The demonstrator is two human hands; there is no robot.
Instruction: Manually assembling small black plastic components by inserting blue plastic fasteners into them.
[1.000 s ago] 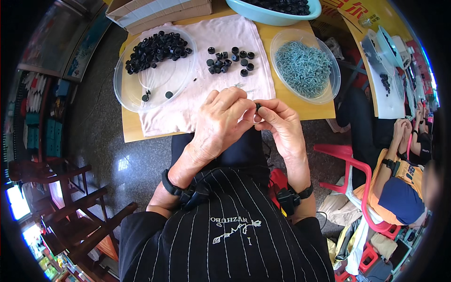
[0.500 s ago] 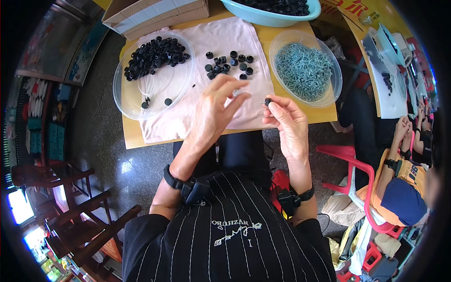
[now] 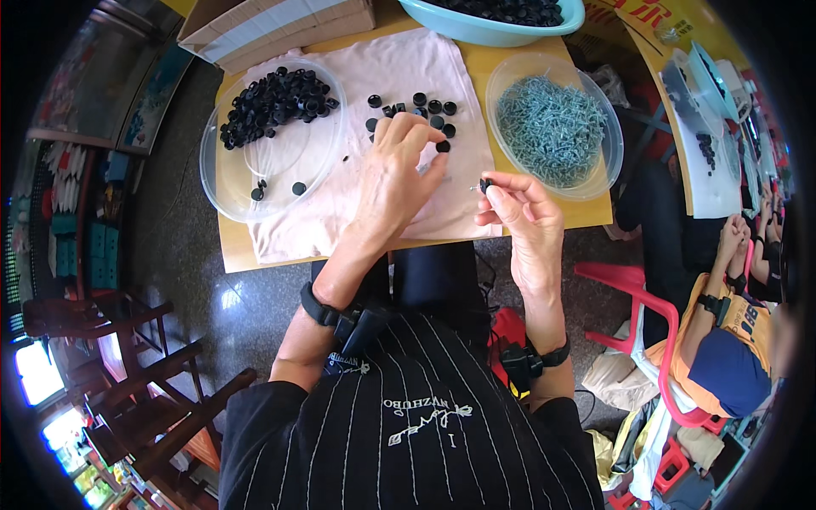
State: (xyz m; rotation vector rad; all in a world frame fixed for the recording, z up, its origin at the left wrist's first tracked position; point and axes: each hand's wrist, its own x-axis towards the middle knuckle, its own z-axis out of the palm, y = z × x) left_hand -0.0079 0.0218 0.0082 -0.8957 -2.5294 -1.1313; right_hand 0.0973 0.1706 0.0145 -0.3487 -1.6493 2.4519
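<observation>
A white-striped black top (image 3: 365, 450) with white embroidery (image 3: 432, 416) and short plain black sleeves (image 3: 262, 421) is worn with black wristbands (image 3: 317, 306).

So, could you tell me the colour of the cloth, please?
The cloth is pale pink, best seen in the head view.

One held cap (image 3: 485, 184), two near trays (image 3: 285, 166), one pink cloth (image 3: 361, 72), perhaps twelve caps (image 3: 435, 107) thereon

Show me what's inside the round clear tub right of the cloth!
A heap of silvery screws lies inside the clear tub. The ones on top show; those buried deeper, and the tub's bottom under the heap, are covered.
</observation>
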